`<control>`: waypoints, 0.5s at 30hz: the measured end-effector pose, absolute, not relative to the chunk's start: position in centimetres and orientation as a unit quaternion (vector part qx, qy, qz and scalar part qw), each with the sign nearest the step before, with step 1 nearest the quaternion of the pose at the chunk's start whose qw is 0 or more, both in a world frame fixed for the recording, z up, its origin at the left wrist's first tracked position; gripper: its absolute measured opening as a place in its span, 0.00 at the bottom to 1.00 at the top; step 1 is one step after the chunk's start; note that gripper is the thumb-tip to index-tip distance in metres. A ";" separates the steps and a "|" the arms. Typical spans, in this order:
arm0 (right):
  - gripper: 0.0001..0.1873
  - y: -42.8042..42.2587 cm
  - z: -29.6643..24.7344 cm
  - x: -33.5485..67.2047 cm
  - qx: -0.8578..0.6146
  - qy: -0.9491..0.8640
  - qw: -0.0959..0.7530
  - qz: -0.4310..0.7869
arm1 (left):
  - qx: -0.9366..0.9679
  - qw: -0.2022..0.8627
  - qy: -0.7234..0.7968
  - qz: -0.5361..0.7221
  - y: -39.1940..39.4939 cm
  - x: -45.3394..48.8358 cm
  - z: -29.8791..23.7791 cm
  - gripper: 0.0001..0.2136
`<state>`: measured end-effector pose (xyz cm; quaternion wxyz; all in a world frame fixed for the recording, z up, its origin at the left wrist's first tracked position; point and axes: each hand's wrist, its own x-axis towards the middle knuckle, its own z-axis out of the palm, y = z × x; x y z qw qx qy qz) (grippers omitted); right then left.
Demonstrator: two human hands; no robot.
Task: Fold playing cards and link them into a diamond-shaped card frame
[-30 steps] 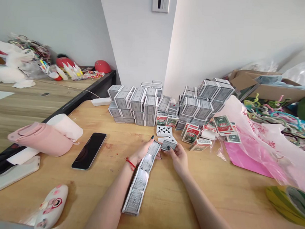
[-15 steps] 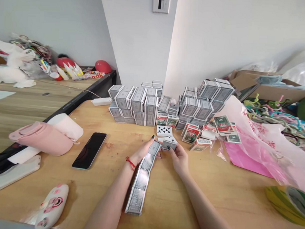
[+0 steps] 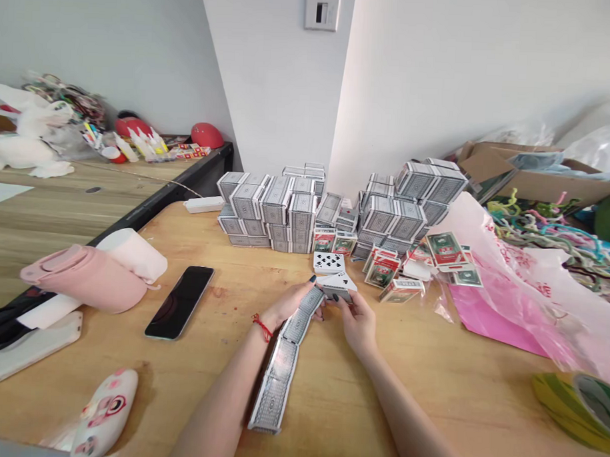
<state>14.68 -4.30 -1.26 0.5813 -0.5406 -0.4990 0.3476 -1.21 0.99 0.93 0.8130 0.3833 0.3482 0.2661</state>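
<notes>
A long chain of folded playing cards (image 3: 280, 367), patterned backs showing, slants from near the table's front up to my left hand (image 3: 287, 304), whose fingers close round its far end. My right hand (image 3: 358, 324) pinches a folded playing card (image 3: 337, 293) with thumb and fingers, right at the chain's far end; whether the two are joined I cannot tell. Just beyond lie loose cards face up, among them an eight of spades (image 3: 328, 262) and a two (image 3: 342, 279). Behind them rise grey blocks of folded cards (image 3: 288, 208) and a second stack (image 3: 394, 215).
Red and green card boxes (image 3: 382, 270) lie right of centre beside pink plastic (image 3: 496, 322). A yellow tape roll (image 3: 579, 405) sits at the right edge. To the left are a phone (image 3: 179, 303), a pink cup-shaped object (image 3: 90, 278) and a white mouse-shaped object (image 3: 105, 413).
The folded card in my right hand has tilted and shows less of its back. The chain's far end has turned slightly toward it, and both hands stay close together.
</notes>
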 end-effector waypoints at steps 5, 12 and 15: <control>0.12 -4.3 -1.5 14.7 -0.562 -0.511 0.563 0.325 | 0.383 0.815 0.336 0.275 0.9 -1.1 1.2 0.22; 0.12 -4.4 -1.5 14.7 -0.570 -0.546 0.547 0.278 | 0.382 0.822 0.324 0.269 0.9 -1.1 1.2 0.26; 0.13 -4.6 -1.3 14.6 -0.570 -0.565 0.540 0.253 | 0.395 0.815 0.333 0.264 0.9 -1.0 1.6 0.25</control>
